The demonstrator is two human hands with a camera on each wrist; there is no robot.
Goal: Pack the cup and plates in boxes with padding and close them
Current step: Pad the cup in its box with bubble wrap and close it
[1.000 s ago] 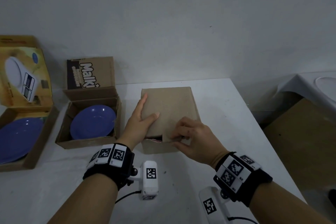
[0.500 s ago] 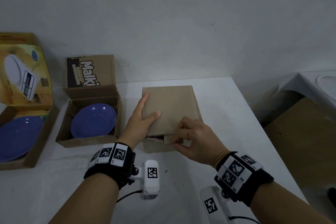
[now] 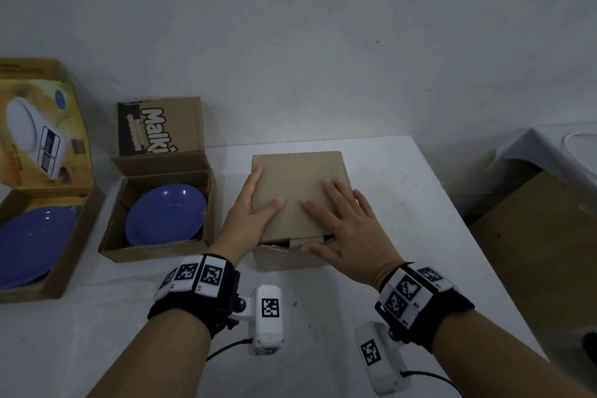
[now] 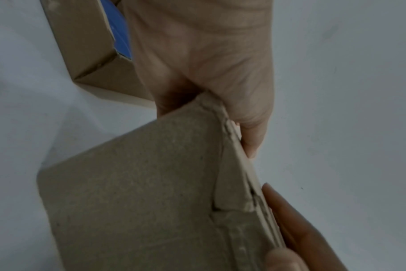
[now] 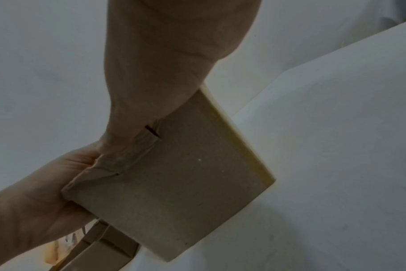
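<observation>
A plain brown box (image 3: 297, 178) sits mid-table with its lid down. My left hand (image 3: 258, 194) lies on the lid's left edge, fingers straight along the side and thumb flat on top. Spread flat over the lid's near right part is my right hand (image 3: 319, 226), its thumb against the front tab (image 3: 307, 241). Pink padding (image 3: 274, 247) peeps from the front gap. The box (image 4: 127, 201) fills the left wrist view under my palm (image 4: 209, 64). Its front face (image 5: 186, 174) shows in the right wrist view. Whatever the box holds is hidden.
An open "Malki" carton (image 3: 155, 252) holds a blue plate (image 3: 166, 213) left of the box. At far left, a larger open box (image 3: 74, 236) holds another blue plate (image 3: 29, 245). The table edge (image 3: 452, 203) runs down the right. A cloth-covered table (image 3: 549, 152) stands beyond it.
My right hand let go of the front tab and now lies flat on the lid. The lid sits lower at the front. The left hand has barely moved.
</observation>
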